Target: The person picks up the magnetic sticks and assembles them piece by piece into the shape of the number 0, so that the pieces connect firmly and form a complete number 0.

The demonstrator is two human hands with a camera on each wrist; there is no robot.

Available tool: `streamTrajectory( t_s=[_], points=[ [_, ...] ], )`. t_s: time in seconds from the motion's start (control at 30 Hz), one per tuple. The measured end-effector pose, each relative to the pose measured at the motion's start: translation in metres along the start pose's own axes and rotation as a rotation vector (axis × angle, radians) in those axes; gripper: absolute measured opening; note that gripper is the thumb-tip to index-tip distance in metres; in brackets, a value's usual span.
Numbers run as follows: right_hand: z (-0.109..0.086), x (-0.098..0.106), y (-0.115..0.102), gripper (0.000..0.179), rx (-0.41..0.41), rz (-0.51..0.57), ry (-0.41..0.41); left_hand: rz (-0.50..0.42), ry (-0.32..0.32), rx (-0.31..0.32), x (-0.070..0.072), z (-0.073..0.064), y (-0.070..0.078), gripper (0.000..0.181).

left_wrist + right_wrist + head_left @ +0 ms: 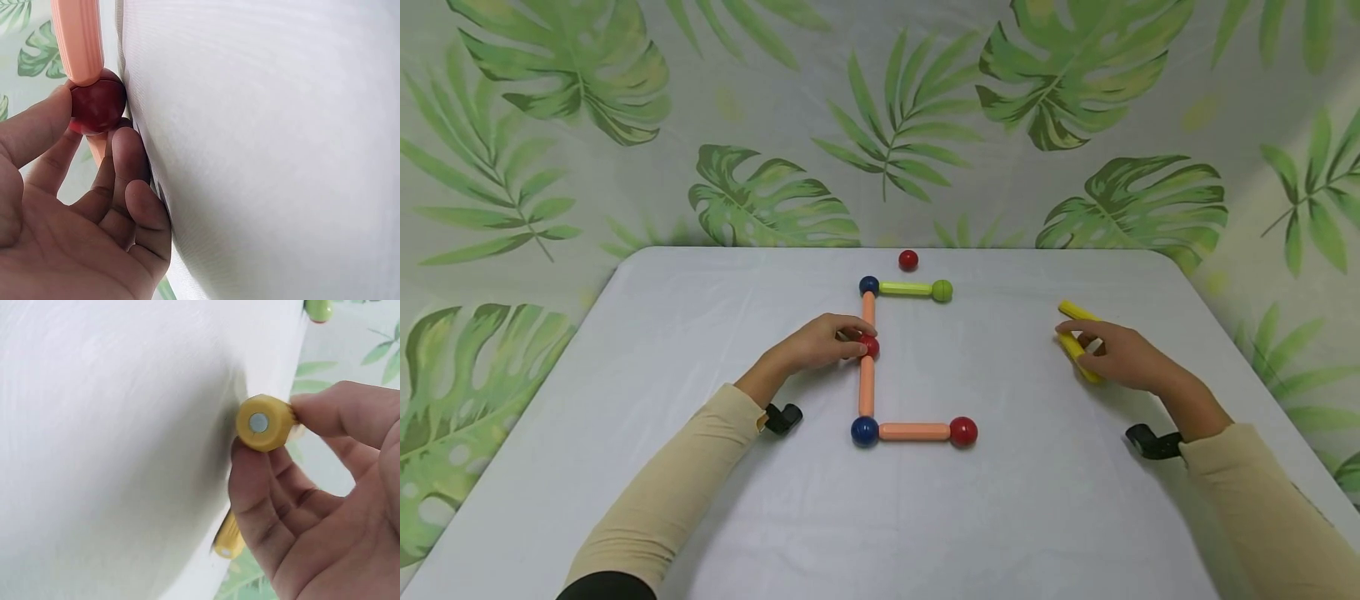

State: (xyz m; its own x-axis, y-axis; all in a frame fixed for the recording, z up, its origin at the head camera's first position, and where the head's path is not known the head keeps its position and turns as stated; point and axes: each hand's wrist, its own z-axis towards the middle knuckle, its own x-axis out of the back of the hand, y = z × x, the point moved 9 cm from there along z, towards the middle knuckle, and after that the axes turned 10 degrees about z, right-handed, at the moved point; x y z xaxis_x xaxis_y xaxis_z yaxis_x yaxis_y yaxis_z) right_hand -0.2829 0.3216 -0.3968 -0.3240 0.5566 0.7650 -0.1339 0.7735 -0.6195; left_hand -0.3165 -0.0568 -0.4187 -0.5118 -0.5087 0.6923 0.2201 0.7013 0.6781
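Red middle ball [872,344] is sitting on the white table [985,525] in the head view, and the left hand [816,342] is pinching it from its left side. Directly beyond that ball, an upper orange rod [868,310] is running to an upper blue ball [868,286], with a green rod [906,289] and a green ball [942,291] extending rightward. Directly nearer than it, a middle orange rod [867,387] is leading to a lower blue ball [865,432], a bottom orange rod [913,432] and a lower red ball [963,432]. Beyond it and slightly right, a far red ball [908,260] is resting alone. Well to its right, the right hand [1120,354] is grasping a near yellow rod [1070,344], while a far yellow rod [1077,311] is lying beyond that. In the left wrist view, thumb and finger are clasping the red middle ball, its surface touching an orange rod. In the right wrist view, fingertips are holding the near yellow rod, whose silvery end is showing.
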Motion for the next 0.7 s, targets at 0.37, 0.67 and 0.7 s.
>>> streamTrajectory(
  t_s=[0.37, 0.67, 0.7],
  points=[
    [0.002, -0.009, -0.027, 0.059, 0.08, 0.142, 0.041, -0.009, -0.007, -0.007, -0.001, 0.0, 0.0, 0.035],
    [0.007, -0.023, -0.048, 0.054, 0.138, 0.209, 0.066, -0.004, -0.008, -0.007, -0.001, 0.001, 0.0, 0.035],
    [0.008, -0.025, -0.05, 0.054, 0.14, 0.221, 0.06, -0.005, -0.007, -0.005, 0.0, 0.001, 0.0, 0.035]
  ],
)
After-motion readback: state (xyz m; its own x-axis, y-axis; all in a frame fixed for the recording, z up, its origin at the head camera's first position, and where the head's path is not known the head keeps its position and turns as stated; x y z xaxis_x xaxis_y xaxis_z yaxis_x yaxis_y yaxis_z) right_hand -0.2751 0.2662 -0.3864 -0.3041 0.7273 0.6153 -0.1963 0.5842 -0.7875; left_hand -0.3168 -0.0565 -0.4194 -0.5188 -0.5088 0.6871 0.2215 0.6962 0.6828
